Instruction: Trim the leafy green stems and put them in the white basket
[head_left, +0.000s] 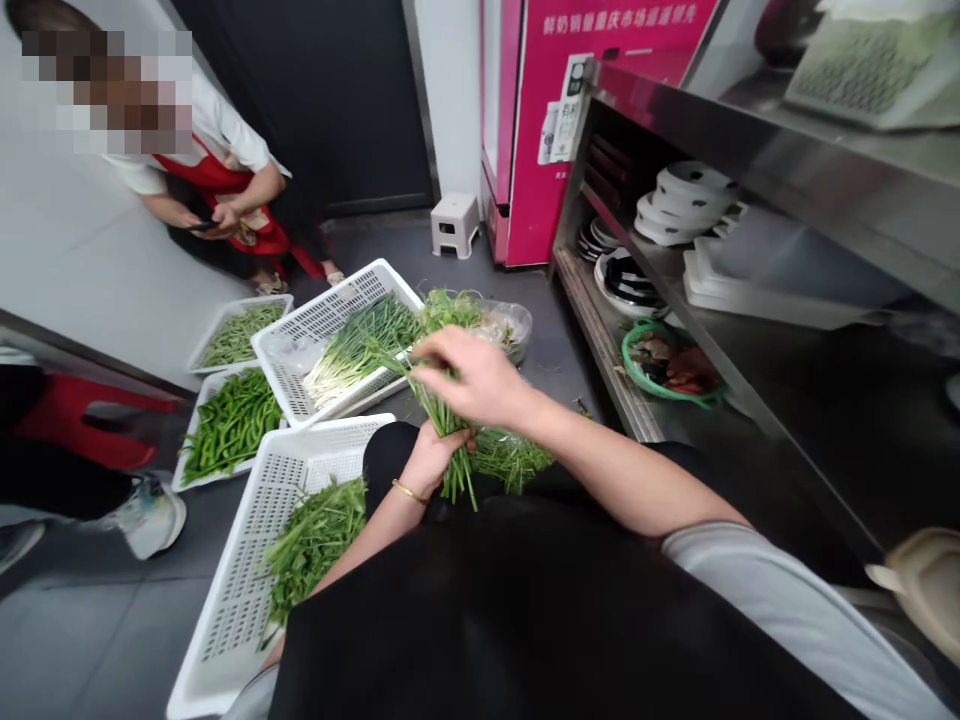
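L hand wrapped round 1 bunch of green stems, ends jutting below it; R hand just over its upper part, fingers bent, grip hidden, can't tell if holding. 4 white baskets to L, nearest part-covered by L forearm. Beyond: 1 person, 1 stool.

Head cam, fwd/down at hands

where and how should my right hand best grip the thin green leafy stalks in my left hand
Probably around the bare stems of the thin green leafy stalks, just above the left hand, coming from the right: there they run close together, while the leafier tops spread.
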